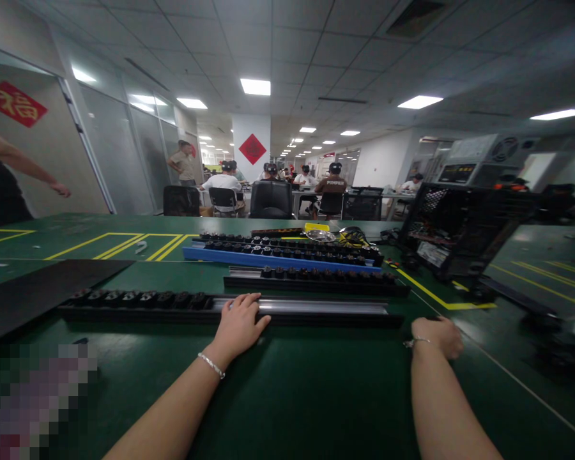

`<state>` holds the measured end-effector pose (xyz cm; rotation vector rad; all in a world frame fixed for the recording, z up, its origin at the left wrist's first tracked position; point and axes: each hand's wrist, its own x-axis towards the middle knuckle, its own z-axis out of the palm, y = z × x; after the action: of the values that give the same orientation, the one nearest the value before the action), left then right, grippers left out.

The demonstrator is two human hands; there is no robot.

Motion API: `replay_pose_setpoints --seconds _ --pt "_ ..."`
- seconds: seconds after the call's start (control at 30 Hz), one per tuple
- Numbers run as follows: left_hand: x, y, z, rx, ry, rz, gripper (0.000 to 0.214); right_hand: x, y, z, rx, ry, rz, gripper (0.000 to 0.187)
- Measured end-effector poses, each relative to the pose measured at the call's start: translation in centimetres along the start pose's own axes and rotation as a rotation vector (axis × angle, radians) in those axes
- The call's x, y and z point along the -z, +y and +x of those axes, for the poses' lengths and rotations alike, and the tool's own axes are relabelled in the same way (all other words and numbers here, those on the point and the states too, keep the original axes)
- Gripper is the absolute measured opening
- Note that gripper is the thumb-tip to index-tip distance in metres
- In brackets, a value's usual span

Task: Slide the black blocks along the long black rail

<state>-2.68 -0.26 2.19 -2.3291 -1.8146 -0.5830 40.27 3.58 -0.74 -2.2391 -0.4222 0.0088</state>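
Across the green table lies a long black rail (326,317) with a silver channel. A row of black roller-like pieces (148,299) fills its left part. Over the middle of this rail rests my left hand (241,322), its fingers laid across the channel and its thumb apart. My right hand (437,336) is closed just beyond the rail's right end, low over the table; whatever it holds is hidden by the hand. Behind are a shorter black rail (249,282) and a blue rail (268,257), both bearing rows of similar black pieces.
A black panel (43,287) lies at the left. At the right stands an opened computer case (464,223) with a power supply (489,153) on top. Cables and a yellow item (316,227) sit behind the rails. A person's arm (23,160) shows at far left; several people sit beyond.
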Motion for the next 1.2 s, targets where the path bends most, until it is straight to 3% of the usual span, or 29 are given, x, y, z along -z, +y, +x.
replay_pose_setpoints --seconds 0.23,0.5,0.73,0.9,0.97,1.2 --pt "0.2 -0.2 0.1 0.01 0.042 -0.054 0.027 -1.0 0.6 0.7 -0.024 0.034 -0.069 0.056" --pt "-0.3 -0.6 -0.1 -0.033 0.046 -0.01 0.024 0.0 1.9 3.4 0.157 -0.083 -0.126 0.046" --pt "-0.5 -0.5 -0.2 -0.048 0.074 0.017 0.02 1.3 2.8 6.1 0.244 -0.155 -0.201 0.051" --pt "-0.7 -0.3 0.0 0.001 0.083 0.004 0.019 2.2 2.0 4.6 0.287 0.002 -0.246 0.049" --pt "-0.9 -0.3 0.1 0.027 0.084 -0.012 0.02 2.5 1.2 3.6 0.376 0.042 -0.214 0.048" --pt "-0.8 -0.6 0.3 0.038 0.096 -0.077 0.023 1.2 -3.1 -3.7 1.015 -0.151 0.032 0.046"
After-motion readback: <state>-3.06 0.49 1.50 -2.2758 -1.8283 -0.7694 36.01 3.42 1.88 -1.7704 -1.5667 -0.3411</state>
